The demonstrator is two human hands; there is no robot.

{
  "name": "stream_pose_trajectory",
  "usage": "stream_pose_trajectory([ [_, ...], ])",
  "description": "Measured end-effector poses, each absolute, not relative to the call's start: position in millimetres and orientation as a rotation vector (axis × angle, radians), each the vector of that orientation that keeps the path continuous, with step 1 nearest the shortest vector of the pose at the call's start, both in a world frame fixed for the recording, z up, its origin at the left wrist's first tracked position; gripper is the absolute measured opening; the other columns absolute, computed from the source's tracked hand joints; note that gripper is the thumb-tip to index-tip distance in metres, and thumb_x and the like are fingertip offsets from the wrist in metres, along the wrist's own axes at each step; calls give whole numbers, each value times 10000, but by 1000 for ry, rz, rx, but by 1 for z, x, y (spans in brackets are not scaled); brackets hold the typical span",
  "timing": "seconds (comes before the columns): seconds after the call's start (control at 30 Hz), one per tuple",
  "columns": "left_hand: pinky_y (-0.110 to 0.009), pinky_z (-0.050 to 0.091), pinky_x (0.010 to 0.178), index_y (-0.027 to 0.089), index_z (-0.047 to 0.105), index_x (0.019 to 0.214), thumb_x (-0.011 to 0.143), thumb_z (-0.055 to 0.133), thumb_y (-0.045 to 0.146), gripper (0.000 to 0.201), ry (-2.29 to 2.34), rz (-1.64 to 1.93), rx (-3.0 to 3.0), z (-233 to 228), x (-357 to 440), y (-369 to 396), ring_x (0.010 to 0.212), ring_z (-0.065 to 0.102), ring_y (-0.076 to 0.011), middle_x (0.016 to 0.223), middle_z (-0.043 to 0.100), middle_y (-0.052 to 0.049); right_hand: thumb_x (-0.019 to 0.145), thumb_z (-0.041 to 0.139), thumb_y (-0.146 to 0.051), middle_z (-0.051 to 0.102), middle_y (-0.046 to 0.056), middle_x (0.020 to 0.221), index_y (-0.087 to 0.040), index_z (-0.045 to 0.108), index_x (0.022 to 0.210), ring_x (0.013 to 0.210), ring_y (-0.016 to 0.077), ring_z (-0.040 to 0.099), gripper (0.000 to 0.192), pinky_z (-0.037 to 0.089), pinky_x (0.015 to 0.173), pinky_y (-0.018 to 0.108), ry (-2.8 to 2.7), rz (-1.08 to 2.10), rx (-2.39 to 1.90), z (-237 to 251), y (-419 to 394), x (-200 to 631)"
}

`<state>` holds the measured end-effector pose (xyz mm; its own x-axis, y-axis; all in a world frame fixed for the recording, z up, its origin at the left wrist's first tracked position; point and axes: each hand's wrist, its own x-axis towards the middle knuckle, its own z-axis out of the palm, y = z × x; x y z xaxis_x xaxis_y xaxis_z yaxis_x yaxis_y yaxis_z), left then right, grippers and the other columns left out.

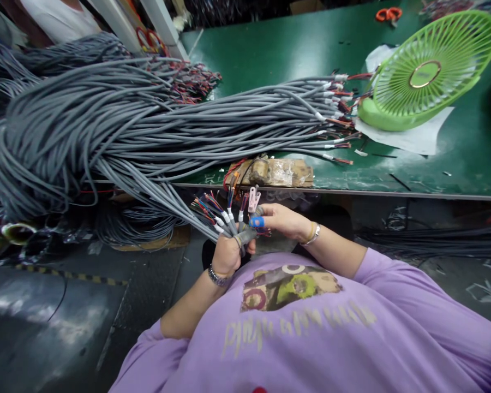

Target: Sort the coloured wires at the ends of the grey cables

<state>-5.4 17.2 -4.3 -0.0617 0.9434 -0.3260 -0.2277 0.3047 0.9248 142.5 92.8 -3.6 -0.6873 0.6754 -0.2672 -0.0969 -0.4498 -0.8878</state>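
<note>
Several grey cables (159,196) run off the table edge down to my lap. My left hand (229,254) is closed round their ends, with tape-like covering on its thumb. White bands and stripped coloured wires (216,206) stick out above that fist. Close against it, my right hand (280,219) is pinched at one cable end, a blue wrap (256,221) on its thumb. A pink clip (253,200) stands just above the right fingers. What exactly the right fingertips grip is partly hidden.
A big heap of grey cables (65,120) covers the left of the green table (278,49). A green fan (425,73) stands on white paper (421,134) at right. A worn wooden block (290,172) lies at the front edge. Orange-handled scissors (388,15) lie at the back.
</note>
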Motion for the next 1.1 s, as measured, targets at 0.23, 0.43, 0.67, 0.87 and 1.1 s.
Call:
stream_pose_trajectory([
  [0.23, -201, 424, 393, 148, 589, 532, 653, 730, 301, 241, 1305, 1132, 766, -4, -3, 12, 377, 500, -91, 450, 575, 7, 618, 754, -314, 572, -29, 593, -129, 583, 682, 542, 72, 454, 260, 348, 532, 223, -1357, 2066, -892, -1, 88, 142],
  [0.43, -198, 429, 391, 148, 599, 541, 656, 729, 288, 223, 1323, 1158, 783, -5, -4, 11, 386, 506, -93, 456, 577, 8, 632, 683, -253, 565, -34, 577, -145, 565, 666, 522, 72, 449, 163, 344, 520, 222, -1299, 2025, -917, -4, 84, 141],
  [0.67, -204, 440, 402, 145, 589, 525, 648, 736, 302, 248, 1336, 1116, 805, -6, -3, 9, 377, 505, -93, 443, 569, 9, 580, 767, -242, 608, -33, 659, -148, 546, 791, 564, 72, 500, 320, 358, 516, 198, -1236, 2095, -866, -3, 84, 140],
  [0.87, -208, 445, 405, 151, 603, 566, 649, 745, 325, 239, 1346, 1115, 790, -10, -4, 9, 391, 509, -95, 464, 577, 13, 573, 747, -169, 609, -33, 653, -159, 531, 778, 566, 75, 515, 298, 380, 522, 198, -1195, 2062, -879, -6, 82, 139],
  [1.1, -207, 437, 412, 148, 590, 558, 654, 758, 342, 274, 1332, 1053, 838, -12, -4, 8, 394, 505, -91, 466, 573, 14, 579, 685, -121, 616, -27, 643, -160, 588, 795, 543, 93, 519, 239, 399, 514, 220, -718, 2253, -873, -11, 78, 136],
])
